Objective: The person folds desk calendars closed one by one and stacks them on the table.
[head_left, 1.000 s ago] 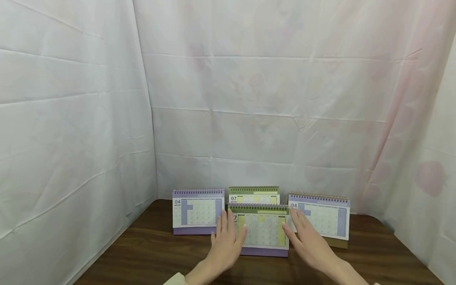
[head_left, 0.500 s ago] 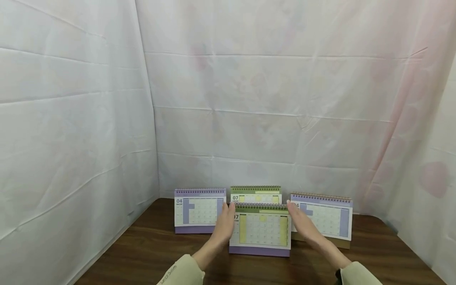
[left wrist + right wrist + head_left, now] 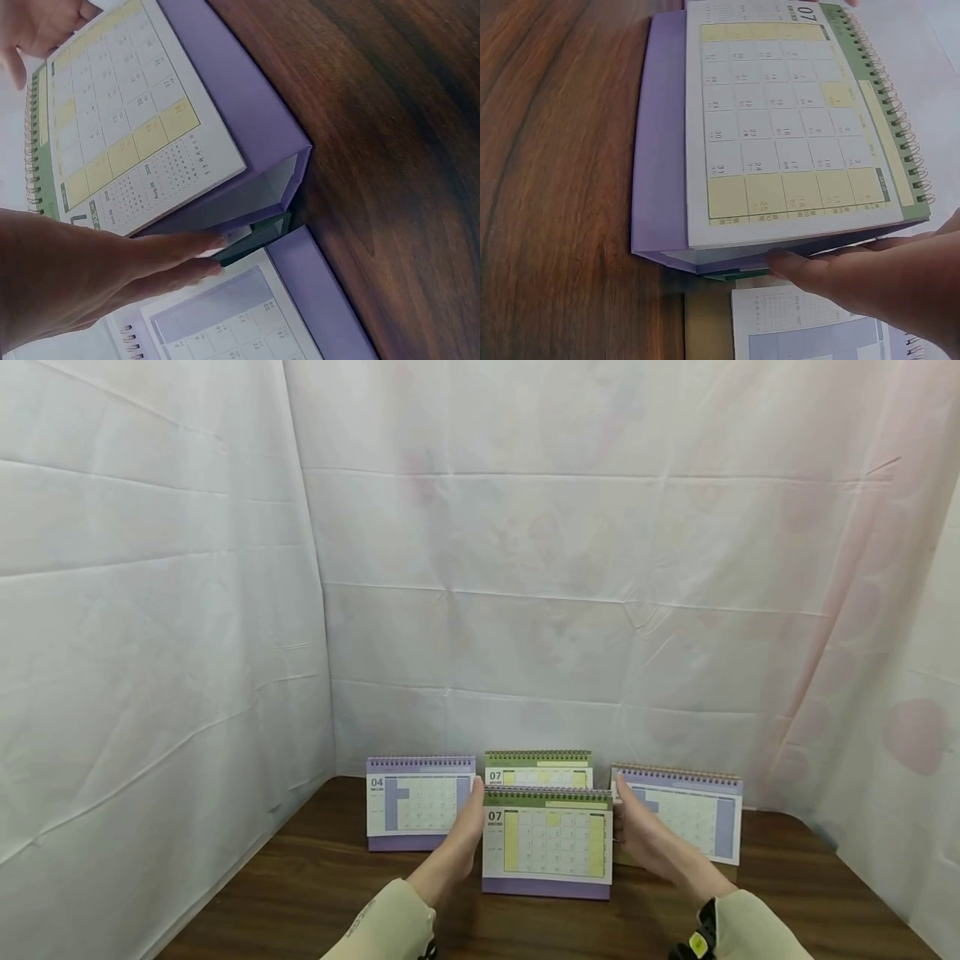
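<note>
The left hand and the right hand do not cover the face of the front calendar anymore; they stand edgewise at its two ends, and its number 07 is now fully visible. Both sleeves come farther in over the front edge of the tabletop, and a dark wristband appears.

Creased pale cloth hangs behind the wooden desk. A left calendar and a right calendar, both purple-topped, stand with a green-topped back calendar between them.
</note>
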The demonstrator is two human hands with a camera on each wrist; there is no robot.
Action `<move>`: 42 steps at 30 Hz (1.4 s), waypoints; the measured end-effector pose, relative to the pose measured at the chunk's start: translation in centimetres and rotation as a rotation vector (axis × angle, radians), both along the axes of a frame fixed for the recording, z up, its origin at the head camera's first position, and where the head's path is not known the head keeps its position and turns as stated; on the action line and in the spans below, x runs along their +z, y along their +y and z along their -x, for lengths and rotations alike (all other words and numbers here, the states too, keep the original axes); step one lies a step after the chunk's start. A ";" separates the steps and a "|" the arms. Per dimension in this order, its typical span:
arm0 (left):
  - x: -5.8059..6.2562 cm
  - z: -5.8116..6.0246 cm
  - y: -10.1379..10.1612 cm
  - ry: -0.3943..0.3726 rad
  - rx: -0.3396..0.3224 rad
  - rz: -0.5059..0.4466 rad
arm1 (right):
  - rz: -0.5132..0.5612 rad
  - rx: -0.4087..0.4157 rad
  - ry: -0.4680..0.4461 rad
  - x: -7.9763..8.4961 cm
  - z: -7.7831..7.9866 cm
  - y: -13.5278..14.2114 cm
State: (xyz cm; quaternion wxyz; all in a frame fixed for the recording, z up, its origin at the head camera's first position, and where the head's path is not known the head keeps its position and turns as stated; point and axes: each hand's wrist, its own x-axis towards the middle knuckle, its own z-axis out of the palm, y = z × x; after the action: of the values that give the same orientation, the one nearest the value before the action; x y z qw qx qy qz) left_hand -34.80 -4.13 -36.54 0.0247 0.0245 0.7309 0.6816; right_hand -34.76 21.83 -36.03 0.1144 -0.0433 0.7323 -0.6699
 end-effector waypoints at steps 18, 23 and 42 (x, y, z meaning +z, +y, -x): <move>0.0 0.0 0.2 -0.036 -0.011 0.033 | -0.007 0.026 -0.031 -0.2 0.8 0.2; 0.2 0.1 0.3 -0.051 -0.007 0.031 | -0.028 0.045 -0.038 -0.1 0.8 0.4; 1.2 0.1 0.4 -0.038 -0.006 -0.032 | -0.052 -0.033 0.016 1.7 0.3 0.4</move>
State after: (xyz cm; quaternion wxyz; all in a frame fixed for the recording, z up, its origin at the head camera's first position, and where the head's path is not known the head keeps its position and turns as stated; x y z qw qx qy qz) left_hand -34.93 -3.78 -35.31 0.0405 0.0141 0.7192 0.6935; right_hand -35.02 22.19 -34.32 0.0983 -0.0337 0.7510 -0.6521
